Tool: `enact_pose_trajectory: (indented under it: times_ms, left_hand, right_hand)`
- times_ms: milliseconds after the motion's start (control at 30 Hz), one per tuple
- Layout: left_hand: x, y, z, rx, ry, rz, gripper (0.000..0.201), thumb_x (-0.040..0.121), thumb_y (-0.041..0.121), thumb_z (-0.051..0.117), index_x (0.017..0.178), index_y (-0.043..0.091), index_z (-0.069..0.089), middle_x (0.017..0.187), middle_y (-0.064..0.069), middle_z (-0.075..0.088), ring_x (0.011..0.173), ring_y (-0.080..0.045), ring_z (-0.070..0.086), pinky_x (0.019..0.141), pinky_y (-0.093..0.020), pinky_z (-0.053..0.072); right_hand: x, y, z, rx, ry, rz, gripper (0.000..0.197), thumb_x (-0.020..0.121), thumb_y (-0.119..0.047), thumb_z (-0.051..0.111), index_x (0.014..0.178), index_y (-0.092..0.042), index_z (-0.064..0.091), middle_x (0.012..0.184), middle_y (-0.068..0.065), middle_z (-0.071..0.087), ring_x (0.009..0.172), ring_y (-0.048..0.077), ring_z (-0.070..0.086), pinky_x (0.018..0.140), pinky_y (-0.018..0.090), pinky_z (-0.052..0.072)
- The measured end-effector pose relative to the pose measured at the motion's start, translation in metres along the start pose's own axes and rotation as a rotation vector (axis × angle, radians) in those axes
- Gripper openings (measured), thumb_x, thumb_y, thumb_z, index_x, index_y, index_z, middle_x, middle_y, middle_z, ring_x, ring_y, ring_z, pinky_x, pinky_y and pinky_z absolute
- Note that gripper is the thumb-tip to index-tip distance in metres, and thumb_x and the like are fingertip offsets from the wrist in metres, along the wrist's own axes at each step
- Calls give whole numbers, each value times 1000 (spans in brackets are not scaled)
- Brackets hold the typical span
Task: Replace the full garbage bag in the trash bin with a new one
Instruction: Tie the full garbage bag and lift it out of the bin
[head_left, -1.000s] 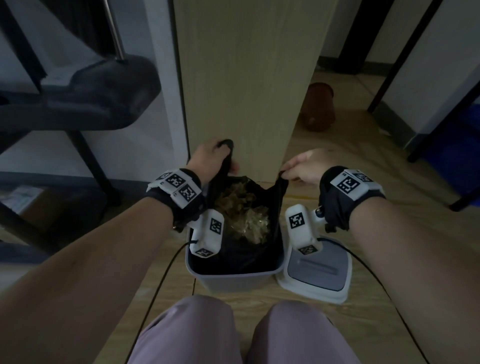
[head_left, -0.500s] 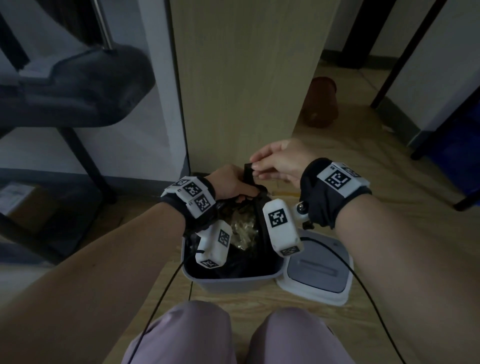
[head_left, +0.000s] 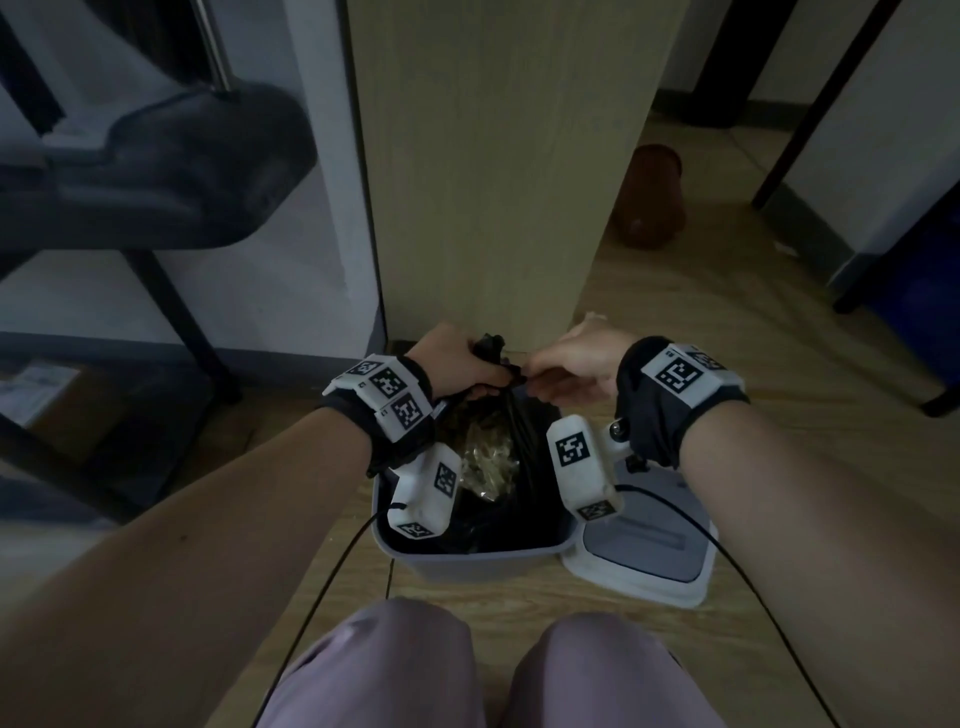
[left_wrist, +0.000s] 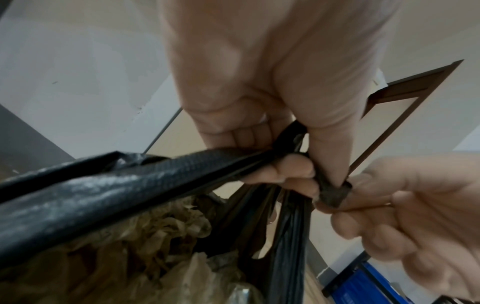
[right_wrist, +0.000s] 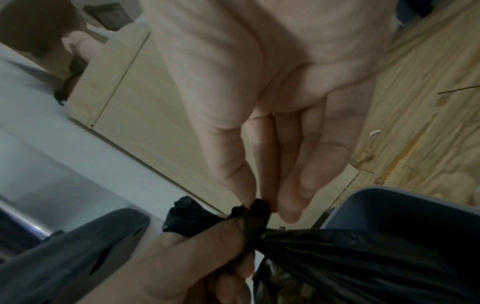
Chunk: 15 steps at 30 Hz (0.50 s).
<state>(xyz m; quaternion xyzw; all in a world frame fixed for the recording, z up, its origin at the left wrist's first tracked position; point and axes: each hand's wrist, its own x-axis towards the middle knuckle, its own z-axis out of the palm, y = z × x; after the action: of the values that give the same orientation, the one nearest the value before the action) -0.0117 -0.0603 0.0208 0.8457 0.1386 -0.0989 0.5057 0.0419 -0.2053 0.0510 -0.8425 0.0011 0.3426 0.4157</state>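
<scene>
A grey trash bin (head_left: 467, 561) stands on the wood floor between my knees and a wooden panel. Inside sits a black garbage bag (head_left: 524, 441) full of crumpled brownish paper (head_left: 488, 457). My left hand (head_left: 462, 364) grips the bag's gathered handles (left_wrist: 291, 144) above the bin's far rim. My right hand (head_left: 566, 364) pinches one handle end (right_wrist: 257, 207) between thumb and fingers, right beside the left hand. In the left wrist view a stretched black handle strip (left_wrist: 116, 185) runs to my left fingers (left_wrist: 293, 170).
The bin's white lid (head_left: 644, 556) lies on the floor to the right of the bin. A tall wooden panel (head_left: 493, 156) rises just behind it. A brown pot (head_left: 649, 197) sits further back right. Dark chair legs (head_left: 171, 312) and a cardboard box (head_left: 41, 395) stand at the left.
My hands came together from apart, drawing the two bag handles to the middle over the bin. The right hand now pinches a handle end beside the left fist.
</scene>
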Motion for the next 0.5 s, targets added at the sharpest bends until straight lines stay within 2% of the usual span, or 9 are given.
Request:
enact_pose_trajectory:
  times_ms: [100,200,333,433,467,500]
  left_hand:
    - [3,-2,0,45,-5,18,18,73,12,75,61,6,63,37,7,56,29,1,45,41,-12,39]
    - [4,-3,-1,55,-41,38,22,76,14,73,57,10,62,33,9,55,30,3,47,39,-8,38]
    - [2,-4,-6,51,-131,46,22,86,24,65,68,11,69,48,11,65,46,4,57,54,-5,45]
    - [2,-8,-9,105,-155,62,26,90,28,59,81,9,72,64,7,67,62,-2,60,67,-12,43]
    - [2,-9,-10,110,-136,59,26,90,30,59,77,11,72,64,8,66,63,-5,59,68,-14,42]
    - [2,-11,-12,108,-110,56,28,89,31,59,69,14,70,59,10,64,63,-6,58,69,-16,41]
  right_hand:
    - [-1,0,1,-29,-17,-3,11,81,-7,68,71,-6,65,46,1,67,40,6,61,55,20,55]
    - [0,-1,1,-47,-17,-9,12,82,-4,67,71,-5,63,44,1,65,36,4,59,48,18,53]
    - [6,1,-2,-30,55,-31,14,84,-8,63,70,-9,59,66,6,66,54,11,59,53,23,48]
    - [9,5,-1,91,105,-88,12,87,-9,60,77,-12,55,79,5,65,59,14,58,48,22,43]
    - [9,6,1,122,99,-110,5,89,-10,58,84,-11,59,82,4,65,58,14,59,46,21,43]
    - [10,7,5,135,87,-127,7,90,-9,56,96,-10,61,84,3,64,58,14,59,44,21,43]
